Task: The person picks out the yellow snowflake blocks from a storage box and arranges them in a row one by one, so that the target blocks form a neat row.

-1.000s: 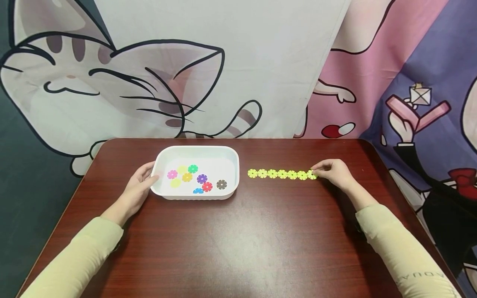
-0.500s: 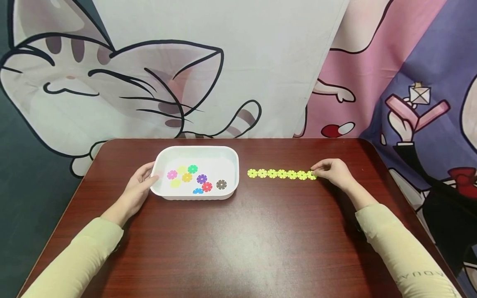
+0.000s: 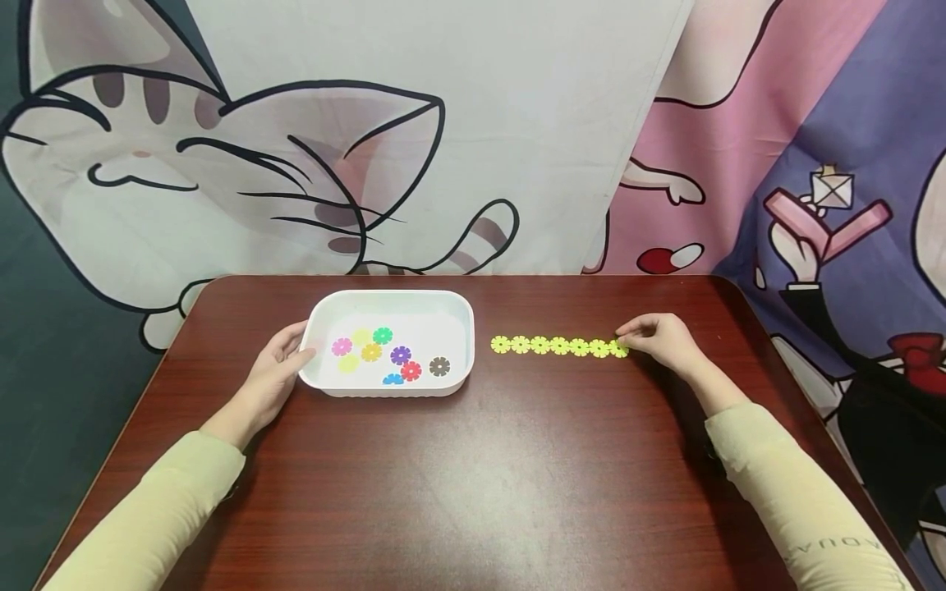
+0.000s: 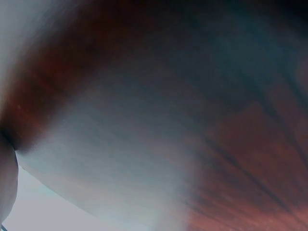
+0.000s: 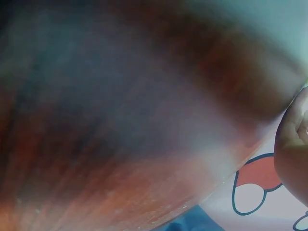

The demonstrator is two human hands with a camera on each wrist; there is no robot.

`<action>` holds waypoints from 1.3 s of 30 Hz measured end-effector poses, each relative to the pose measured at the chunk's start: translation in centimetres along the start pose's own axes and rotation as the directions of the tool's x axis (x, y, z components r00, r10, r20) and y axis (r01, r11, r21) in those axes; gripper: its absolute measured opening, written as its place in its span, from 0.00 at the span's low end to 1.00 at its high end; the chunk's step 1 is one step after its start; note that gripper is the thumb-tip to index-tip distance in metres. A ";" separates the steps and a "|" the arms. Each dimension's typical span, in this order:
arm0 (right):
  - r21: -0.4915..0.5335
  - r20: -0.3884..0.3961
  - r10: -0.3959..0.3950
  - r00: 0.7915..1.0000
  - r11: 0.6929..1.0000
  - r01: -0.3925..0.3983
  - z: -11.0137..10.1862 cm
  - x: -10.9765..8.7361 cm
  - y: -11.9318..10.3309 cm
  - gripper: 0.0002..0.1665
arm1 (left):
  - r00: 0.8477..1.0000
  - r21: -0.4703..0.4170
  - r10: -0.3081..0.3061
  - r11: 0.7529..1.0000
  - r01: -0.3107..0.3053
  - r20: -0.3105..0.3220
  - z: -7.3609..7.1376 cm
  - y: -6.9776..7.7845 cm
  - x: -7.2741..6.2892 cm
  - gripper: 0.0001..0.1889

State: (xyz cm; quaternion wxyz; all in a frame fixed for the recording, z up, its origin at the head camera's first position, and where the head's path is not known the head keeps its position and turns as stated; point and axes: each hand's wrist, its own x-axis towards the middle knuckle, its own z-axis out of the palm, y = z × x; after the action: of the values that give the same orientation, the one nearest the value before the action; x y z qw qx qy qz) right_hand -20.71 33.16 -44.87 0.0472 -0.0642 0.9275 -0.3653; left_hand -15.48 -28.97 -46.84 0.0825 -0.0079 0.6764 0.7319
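In the head view a white plastic tray point(image 3: 399, 392) stands at the back left of the table. My left hand point(image 3: 272, 373) grips its left rim, thumb over the edge and fingers along the outer side. To the tray's right, several yellow-green notched flower discs point(image 3: 559, 345) lie in a straight row. At the row's right end my right hand point(image 3: 663, 341) pinches the last disc point(image 3: 617, 350), covering part of it. Both wrist views are mostly blurred; only an edge of the right hand point(image 5: 296, 144) shows at the right of its own.
Several loose flower discs lie inside the tray, among them a green one point(image 3: 383, 336), a purple one point(image 3: 401, 355), a red one point(image 3: 411, 371) and a black one point(image 3: 439, 366). The dark wooden table point(image 3: 473, 492) ends at a cartoon-printed cloth point(image 3: 532, 148) behind.
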 end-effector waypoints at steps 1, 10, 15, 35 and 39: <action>-0.002 -0.005 -0.002 1.000 1.000 0.002 0.0 0.1 0.0 0.11 | 1.000 0.001 -0.001 1.000 0.001 0.000 0.0 0.0 0.0 0.21; 0.019 -0.018 -0.024 1.000 1.000 0.024 0.2 1.2 -1.6 0.11 | 1.000 -0.010 0.015 1.000 -0.015 0.005 0.0 0.0 -0.1 0.20; 0.019 -0.004 -0.039 0.999 0.999 0.039 0.8 1.9 -3.0 0.11 | 1.000 -0.018 0.023 1.000 -0.023 0.007 -0.1 -0.1 0.0 0.20; 0.092 0.025 -0.130 0.991 0.988 0.127 5.4 5.2 -9.7 0.10 | 1.000 -0.002 0.026 1.000 -0.026 0.003 0.0 0.0 -0.1 0.21; 0.139 0.037 -0.156 0.987 0.979 0.150 6.3 5.5 -11.2 0.11 | 1.000 0.033 0.010 0.999 -0.010 0.003 0.0 0.1 -0.1 0.23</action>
State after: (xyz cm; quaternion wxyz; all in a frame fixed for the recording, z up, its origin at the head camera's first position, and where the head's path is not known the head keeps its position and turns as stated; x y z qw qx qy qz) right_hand -24.32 19.95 -41.99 0.0452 -0.1406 0.8913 -0.4287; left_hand -15.37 -29.02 -46.76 0.0796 -0.0022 0.6884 0.7210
